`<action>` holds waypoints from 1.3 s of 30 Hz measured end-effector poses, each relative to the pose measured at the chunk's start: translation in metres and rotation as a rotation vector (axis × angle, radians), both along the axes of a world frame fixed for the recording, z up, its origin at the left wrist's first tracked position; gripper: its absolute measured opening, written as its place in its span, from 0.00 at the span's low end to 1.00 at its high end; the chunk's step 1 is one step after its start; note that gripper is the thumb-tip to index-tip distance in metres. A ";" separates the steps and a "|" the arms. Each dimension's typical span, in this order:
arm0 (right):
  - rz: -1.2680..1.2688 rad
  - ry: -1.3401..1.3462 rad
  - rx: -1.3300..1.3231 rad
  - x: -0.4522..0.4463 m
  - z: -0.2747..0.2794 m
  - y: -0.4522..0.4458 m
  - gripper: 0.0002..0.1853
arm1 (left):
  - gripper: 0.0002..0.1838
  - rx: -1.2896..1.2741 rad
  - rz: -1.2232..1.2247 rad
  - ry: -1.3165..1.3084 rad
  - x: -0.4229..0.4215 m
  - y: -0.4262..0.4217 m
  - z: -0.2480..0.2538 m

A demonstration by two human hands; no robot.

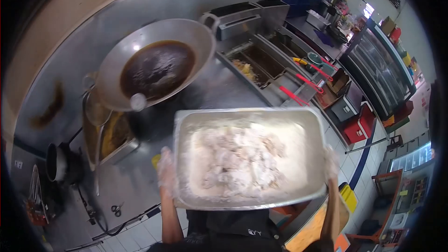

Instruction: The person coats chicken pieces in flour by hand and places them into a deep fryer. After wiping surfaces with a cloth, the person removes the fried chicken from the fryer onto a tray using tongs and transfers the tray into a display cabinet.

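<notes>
A rectangular metal tray [181, 191] is held up in front of me, with floured pieces [245, 158] heaped in white flour inside it. My left hand [166, 172], in a clear glove, grips the tray's left side. On the opposite side my right hand [331, 162], gloved too, holds the tray's right edge. Beyond the tray, at the upper left, stands a large wok [198, 35] with dark oil [158, 70] in it.
Deep fryers [261, 60] with red-handled baskets [294, 95] line the counter behind the tray. A long-handled strainer [99, 107] lies over a metal pan [114, 137] at left, near a black pot [60, 163] and scissors [117, 209]. A glass display case [380, 67] stands at right.
</notes>
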State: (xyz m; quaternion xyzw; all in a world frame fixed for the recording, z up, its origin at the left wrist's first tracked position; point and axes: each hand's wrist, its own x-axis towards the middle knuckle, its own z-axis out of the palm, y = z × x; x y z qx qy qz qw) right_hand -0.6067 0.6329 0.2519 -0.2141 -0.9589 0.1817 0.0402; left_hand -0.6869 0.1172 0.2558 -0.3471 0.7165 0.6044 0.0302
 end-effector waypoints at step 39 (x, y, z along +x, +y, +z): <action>1.141 -0.330 -0.171 -0.385 -0.240 -0.094 0.20 | 0.42 -0.784 0.009 -0.378 -0.162 0.130 -0.104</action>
